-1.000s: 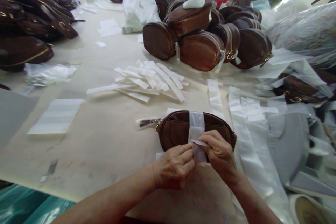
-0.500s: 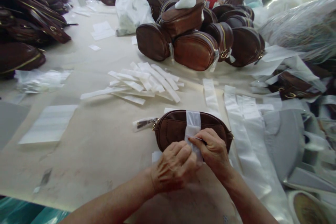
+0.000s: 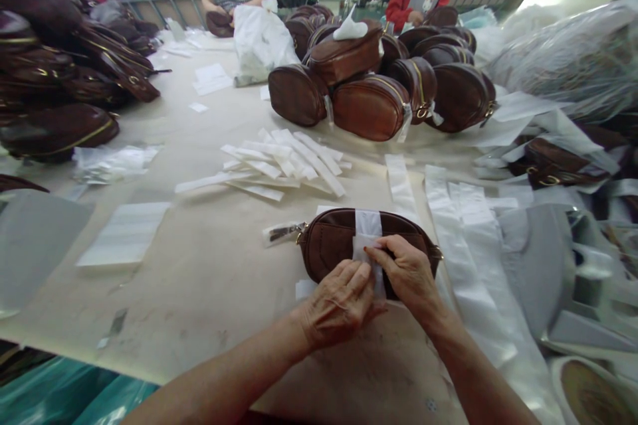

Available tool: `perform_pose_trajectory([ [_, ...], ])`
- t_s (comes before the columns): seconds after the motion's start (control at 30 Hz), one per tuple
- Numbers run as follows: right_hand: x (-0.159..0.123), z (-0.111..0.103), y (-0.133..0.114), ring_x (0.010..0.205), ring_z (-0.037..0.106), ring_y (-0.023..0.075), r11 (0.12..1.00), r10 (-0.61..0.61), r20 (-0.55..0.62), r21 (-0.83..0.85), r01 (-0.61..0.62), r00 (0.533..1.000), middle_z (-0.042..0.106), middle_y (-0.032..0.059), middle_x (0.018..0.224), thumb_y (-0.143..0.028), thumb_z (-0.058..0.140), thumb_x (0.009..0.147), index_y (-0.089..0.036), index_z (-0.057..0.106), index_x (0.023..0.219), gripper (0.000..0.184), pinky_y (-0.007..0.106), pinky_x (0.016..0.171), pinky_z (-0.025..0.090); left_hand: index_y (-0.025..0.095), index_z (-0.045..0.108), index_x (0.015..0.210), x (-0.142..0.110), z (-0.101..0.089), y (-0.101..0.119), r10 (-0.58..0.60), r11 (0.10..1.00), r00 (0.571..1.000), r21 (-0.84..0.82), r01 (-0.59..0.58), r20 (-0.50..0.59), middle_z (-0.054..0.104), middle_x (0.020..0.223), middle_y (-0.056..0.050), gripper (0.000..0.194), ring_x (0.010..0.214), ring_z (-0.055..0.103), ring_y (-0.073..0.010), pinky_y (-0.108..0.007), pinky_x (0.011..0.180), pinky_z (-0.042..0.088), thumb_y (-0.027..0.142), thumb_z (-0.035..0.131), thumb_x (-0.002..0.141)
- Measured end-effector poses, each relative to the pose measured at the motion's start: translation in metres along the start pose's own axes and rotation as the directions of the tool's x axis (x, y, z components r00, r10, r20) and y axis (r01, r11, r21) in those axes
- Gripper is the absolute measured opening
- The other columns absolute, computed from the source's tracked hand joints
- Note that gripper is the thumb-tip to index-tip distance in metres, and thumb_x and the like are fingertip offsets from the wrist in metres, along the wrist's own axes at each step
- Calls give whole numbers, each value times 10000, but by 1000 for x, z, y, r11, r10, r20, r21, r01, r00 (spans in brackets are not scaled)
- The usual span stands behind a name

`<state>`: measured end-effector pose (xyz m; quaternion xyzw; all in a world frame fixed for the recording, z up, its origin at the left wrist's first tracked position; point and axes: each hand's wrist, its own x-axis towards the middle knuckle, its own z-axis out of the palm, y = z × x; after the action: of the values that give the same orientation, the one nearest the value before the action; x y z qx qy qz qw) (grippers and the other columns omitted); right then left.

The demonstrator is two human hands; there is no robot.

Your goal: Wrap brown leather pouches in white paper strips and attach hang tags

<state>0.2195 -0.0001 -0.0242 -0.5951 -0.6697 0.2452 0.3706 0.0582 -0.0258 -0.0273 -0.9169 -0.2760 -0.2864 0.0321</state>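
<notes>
A dark brown oval leather bag (image 3: 329,239) lies in front of me, with a white strip (image 3: 367,220) wrapped round its middle. My right hand (image 3: 409,273) pinches the loose end of this strip between thumb and forefinger, over the bag's front. Beside it, my left hand (image 3: 341,302) has its fingers curled together against the lower part of the strip, at the bag's near edge; its fingertips are partly hidden. From the bag's left end sticks out a zip pull in clear wrapping (image 3: 284,232). A metal ring shows at the right end.
Loose white strips (image 3: 279,163) lie in a heap beyond the bag. Brown bags (image 3: 371,106) are stacked further back, and more (image 3: 60,80) pile up at left. Long white sheets (image 3: 473,265) lie at right. Two people, one in a red sleeve (image 3: 399,6), work across the table.
My view has tilted up and turned slightly left. The right hand has raised the strip's end a little up the bag's front, and the left fingers have flattened against the strip.
</notes>
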Motion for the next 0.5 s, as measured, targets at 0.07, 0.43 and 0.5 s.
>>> perform_pose_trajectory([
  [0.07,0,2,0,682,587,163,1000,16,-24,-17,-16,1000,641,23,730,-381,521,851,-203,623,722,243,281,665,438,-14,589,1030,1,0,0,4,999,1000,35,-5,17,614,1057,-231,303,1002,590,-256,-386,869,523,240,475,910],
  [0.43,-2,5,-2,669,569,159,997,46,-54,-56,-49,997,618,20,712,-343,528,837,-198,600,692,217,274,653,418,-57,523,1162,-4,9,4,-15,986,999,166,10,29,589,1166,-257,384,1043,578,-261,-365,856,491,227,412,927],
  [0.5,-3,4,-2,670,570,162,997,40,-63,-62,-44,997,619,21,711,-340,528,835,-197,597,687,216,278,653,419,-35,544,1147,-4,10,4,-17,984,1000,179,16,8,601,1161,-230,363,1064,566,-271,-386,875,475,225,430,921],
])
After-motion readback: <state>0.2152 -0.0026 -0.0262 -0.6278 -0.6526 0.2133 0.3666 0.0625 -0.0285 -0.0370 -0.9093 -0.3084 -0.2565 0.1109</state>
